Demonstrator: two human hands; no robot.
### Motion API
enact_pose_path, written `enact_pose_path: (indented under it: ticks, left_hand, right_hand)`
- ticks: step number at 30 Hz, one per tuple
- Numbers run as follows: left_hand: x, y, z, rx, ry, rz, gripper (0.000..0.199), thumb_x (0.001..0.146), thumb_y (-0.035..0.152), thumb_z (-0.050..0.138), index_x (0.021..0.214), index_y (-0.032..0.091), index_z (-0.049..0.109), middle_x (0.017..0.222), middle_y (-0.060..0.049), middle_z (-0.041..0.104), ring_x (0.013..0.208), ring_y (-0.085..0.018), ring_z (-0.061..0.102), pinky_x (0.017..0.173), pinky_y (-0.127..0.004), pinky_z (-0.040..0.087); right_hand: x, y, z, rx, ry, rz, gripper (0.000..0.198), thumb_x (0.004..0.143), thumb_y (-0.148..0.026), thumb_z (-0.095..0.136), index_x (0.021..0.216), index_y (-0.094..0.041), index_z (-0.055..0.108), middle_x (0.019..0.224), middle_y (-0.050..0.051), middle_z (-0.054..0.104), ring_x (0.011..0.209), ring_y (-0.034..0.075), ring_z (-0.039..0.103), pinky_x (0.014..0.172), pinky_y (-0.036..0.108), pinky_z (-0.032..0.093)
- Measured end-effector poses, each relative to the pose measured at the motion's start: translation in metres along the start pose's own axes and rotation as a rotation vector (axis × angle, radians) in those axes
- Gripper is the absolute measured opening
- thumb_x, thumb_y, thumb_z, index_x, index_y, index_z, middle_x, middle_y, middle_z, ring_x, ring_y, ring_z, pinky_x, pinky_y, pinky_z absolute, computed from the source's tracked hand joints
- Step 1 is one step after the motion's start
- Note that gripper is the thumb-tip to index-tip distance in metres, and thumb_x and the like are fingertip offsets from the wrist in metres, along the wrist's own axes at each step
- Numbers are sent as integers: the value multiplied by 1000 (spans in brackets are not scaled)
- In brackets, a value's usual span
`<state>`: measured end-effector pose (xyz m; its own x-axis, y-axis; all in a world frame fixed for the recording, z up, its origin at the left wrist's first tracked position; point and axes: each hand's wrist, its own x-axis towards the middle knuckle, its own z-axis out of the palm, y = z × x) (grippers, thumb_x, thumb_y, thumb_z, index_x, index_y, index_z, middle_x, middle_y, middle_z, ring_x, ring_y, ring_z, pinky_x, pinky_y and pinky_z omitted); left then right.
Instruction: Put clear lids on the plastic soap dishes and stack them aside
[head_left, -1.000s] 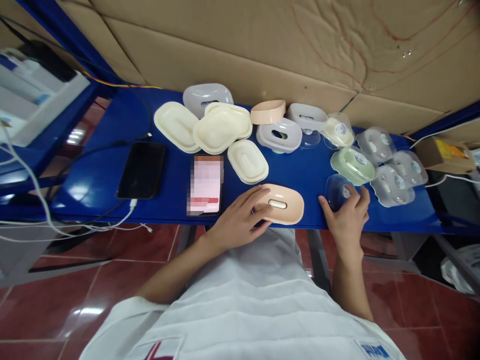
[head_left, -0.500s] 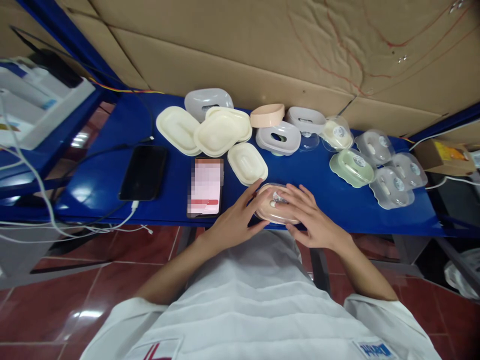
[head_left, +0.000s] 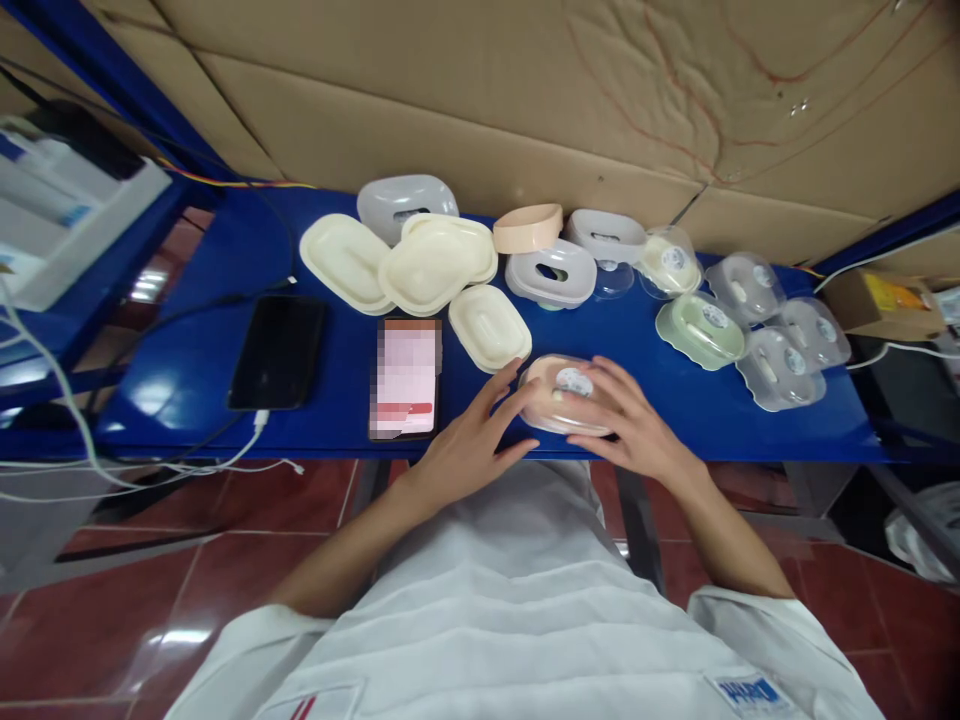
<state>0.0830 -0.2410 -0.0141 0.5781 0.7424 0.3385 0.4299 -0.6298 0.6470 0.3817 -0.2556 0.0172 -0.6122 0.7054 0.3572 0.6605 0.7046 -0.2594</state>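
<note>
Both hands cup peach soap dish capped with clear lid at near edge of blue bench. Left hand fingers grasp its left end; right hand fingers press lid. Lit phone just left.

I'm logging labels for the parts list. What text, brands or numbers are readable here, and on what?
Nothing can be read for certain.
Blue patch on the white shirt: lettering too blurred.
Phone screen: pixelated.
Round stickers on the clear plastic lids: too small.
Yellow label on the cardboard box: too small.
</note>
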Motion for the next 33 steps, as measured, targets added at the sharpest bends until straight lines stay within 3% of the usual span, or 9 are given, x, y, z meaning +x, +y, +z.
enact_pose_path:
  ticks: [3, 6, 8, 11, 19, 22, 25, 29, 33]
  left_hand:
    - [-1, 2, -1, 14, 4, 6, 78, 105, 33, 67, 170, 32, 25, 175, -19, 32, 157, -36, 47, 122, -58, 52]
    - [-1, 3, -1, 26, -4, 17, 66, 107, 32, 63, 166, 30, 34, 173, -18, 35, 155, -34, 50, 121, -55, 53]
    - [-2, 2, -1, 52, -4, 34, 58, 108, 31, 62, 162, 27, 42, 172, -18, 37, 156, -33, 48, 122, -53, 53]
    - [-2, 1, 0, 89, 6, 48, 50, 108, 30, 61, 157, 24, 49, 169, -18, 40, 157, -33, 47, 122, -52, 53]
    - [-1, -1, 0, 140, -6, 78, 43, 109, 30, 60, 150, 21, 54, 166, -19, 44, 154, -32, 50, 123, -55, 53]
    - [-1, 0, 0, 141, 5, 91, 42, 108, 29, 60, 149, 20, 55, 165, -19, 45, 154, -32, 50, 123, -54, 52]
    - [2, 2, 3, 196, 53, 96, 44, 108, 26, 60, 151, 20, 54, 169, -21, 40, 160, -35, 42, 126, -58, 47]
    - [8, 7, 6, 373, 60, -29, 64, 107, 33, 62, 165, 19, 40, 175, -24, 31, 165, -45, 25, 130, -73, 28]
    - [8, 8, 2, 369, -112, 102, 61, 109, 22, 52, 168, 20, 36, 168, -19, 47, 158, -34, 44, 128, -60, 37]
  right_hand:
    - [-10, 41, -36, -168, 174, 133, 59, 95, -42, 80, 150, -29, 62, 161, 15, 52, 154, 39, 46, 123, 66, 43]
    - [-15, 113, -83, -440, 345, 450, 77, 90, -48, 85, 154, -14, 59, 161, 29, 47, 153, 42, 44, 124, 60, 37]
    - [-14, 165, -109, -532, 332, 789, 86, 86, -49, 86, 153, -4, 57, 159, 36, 44, 153, 44, 43, 120, 60, 34]
    - [-8, 223, -126, -528, 258, 1050, 83, 85, -49, 83, 145, 2, 59, 152, 38, 47, 149, 42, 45, 113, 59, 33]
    - [-1, 232, -120, -539, 220, 1249, 89, 83, -45, 86, 156, -9, 50, 160, 39, 40, 154, 45, 37, 103, 70, 33]
    - [3, 211, -122, -622, 222, 1181, 94, 86, -50, 83, 161, -8, 44, 165, 38, 36, 160, 50, 25, 108, 76, 26]
    - [15, 172, -107, -585, 243, 819, 66, 103, -47, 64, 154, -6, 53, 158, 31, 51, 154, 39, 42, 119, 62, 30]
    - [50, 103, -54, -333, 85, 279, 45, 112, -40, 47, 146, -15, 63, 152, 19, 63, 146, 29, 55, 123, 48, 40]
    - [83, 70, -3, -297, -41, 126, 58, 110, -39, 51, 164, -18, 44, 166, 16, 51, 158, 33, 43, 130, 58, 29]
